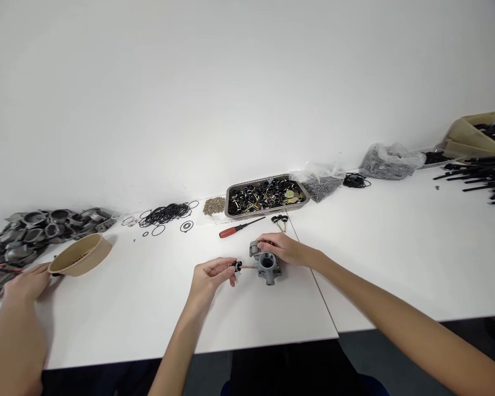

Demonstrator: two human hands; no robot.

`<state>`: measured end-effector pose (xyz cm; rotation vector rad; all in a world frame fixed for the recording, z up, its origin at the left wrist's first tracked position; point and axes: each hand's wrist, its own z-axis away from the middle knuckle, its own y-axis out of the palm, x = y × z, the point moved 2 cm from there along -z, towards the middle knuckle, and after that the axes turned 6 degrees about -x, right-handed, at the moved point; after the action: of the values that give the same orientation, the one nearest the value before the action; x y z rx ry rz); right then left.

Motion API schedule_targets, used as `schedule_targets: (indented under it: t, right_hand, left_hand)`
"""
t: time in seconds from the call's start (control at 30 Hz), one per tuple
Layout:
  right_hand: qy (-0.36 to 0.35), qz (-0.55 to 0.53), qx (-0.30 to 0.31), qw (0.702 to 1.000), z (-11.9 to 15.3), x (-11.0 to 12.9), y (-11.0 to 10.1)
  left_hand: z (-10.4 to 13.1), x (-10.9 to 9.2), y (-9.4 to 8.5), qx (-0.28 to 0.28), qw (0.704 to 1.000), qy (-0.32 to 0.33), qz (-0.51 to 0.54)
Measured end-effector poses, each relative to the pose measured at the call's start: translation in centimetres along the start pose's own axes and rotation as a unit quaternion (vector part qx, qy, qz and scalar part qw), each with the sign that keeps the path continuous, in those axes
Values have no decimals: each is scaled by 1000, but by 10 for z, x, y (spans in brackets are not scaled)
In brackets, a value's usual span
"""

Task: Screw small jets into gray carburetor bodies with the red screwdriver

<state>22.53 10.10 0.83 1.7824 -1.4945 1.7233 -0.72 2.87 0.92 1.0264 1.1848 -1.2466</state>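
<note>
A grey metal carburetor body (268,269) with a round bore facing up rests on the white table (239,319). My right hand (282,247) grips it from its far right side, fingers bent over the top. Between the thumb and fingers of my left hand (214,275) is the black knob of a small screw (236,267). Its thin shaft points right and meets the left side of the carburetor body; how deep the tip sits is hidden. Beyond the hands lies a red-handled screwdriver (235,229), near a few loose black-headed screws (280,221).
A metal tray (268,210) of small parts stands by the wall, beside brass pieces (214,205) and black rubber rings (165,214). At left, a co-worker's hand (28,281) touches a beige bowl (82,256) near piled castings (37,231). Bagged parts (391,161) and black strips (487,176) lie right.
</note>
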Motion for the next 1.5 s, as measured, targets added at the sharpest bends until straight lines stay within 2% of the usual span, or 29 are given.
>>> schedule_targets:
  t: [0.2,0.37,0.47,0.73,0.93,1.07,1.13,1.27,1.4,1.5]
  right_hand:
    - [-16,11,-9,1000,-2,0,3]
    - [-22,19,-18,999,-2,1,4]
    - [-25,23,-19,999,-1,2,3]
    - [-25,28,-26,999,-1,1,3]
    - [-32,36,-41,998,-1,2,6]
    - [-37,41,-50,997,-1,1,8]
    - [-38,42,-52,997,-1,-1,9]
    - [-35,41,-57,997,-1,-3,10]
    - [-38,38,-49,997,-1,-3,10]
    - [-43,40,-46,997,-1,-1,9]
  left_hand:
    - [-2,9,3,-8,999,-22,42]
    - [-3,4,9,-29,995,-15,99]
    - [0,5,13,-58,989,-13,135]
    - [18,24,26,-166,962,-22,214]
    - [26,25,36,-209,949,-10,234]
    - [31,25,48,-237,940,-1,245]
    - [33,24,58,-225,946,-1,234]
    - [36,19,75,-148,968,12,202]
    - [35,15,71,-103,980,7,169]
    - [33,13,62,-103,987,14,124]
